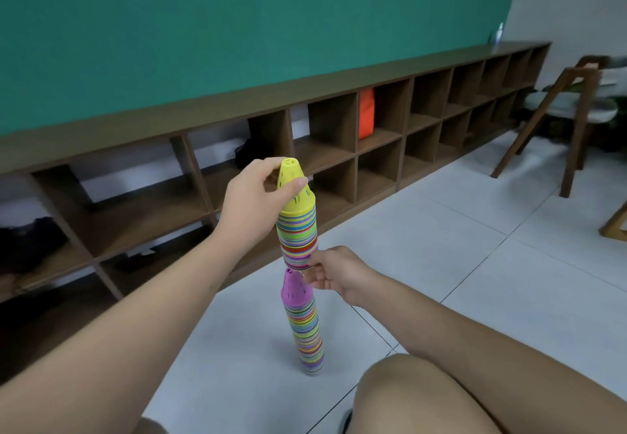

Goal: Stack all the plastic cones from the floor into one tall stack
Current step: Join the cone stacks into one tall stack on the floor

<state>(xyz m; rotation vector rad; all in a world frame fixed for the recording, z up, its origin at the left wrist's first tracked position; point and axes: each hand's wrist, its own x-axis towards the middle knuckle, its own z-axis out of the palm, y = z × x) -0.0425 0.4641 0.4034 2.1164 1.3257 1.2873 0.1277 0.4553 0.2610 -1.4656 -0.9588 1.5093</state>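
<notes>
Upper cone stack [297,234], left hand [250,203] gripping its yellow tip, right hand [340,275] pinching its base from 3 o'clock, hangs at 12 o'clock just over the floor stack [306,333]; off-centre seating could topple both.

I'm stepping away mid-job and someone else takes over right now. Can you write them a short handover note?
Left hand: grips the upper stack near its yellow top.
Right hand: fingers pinch that stack's bottom rim.
Lower stack: purple on top, standing upright on the floor. The upper stack's bottom is right at its tip and not seated.
Done: cones are in two stacks, and no loose ones are in view.
Left: slide the upper stack down over the lower stack, keeping both in line.
</notes>
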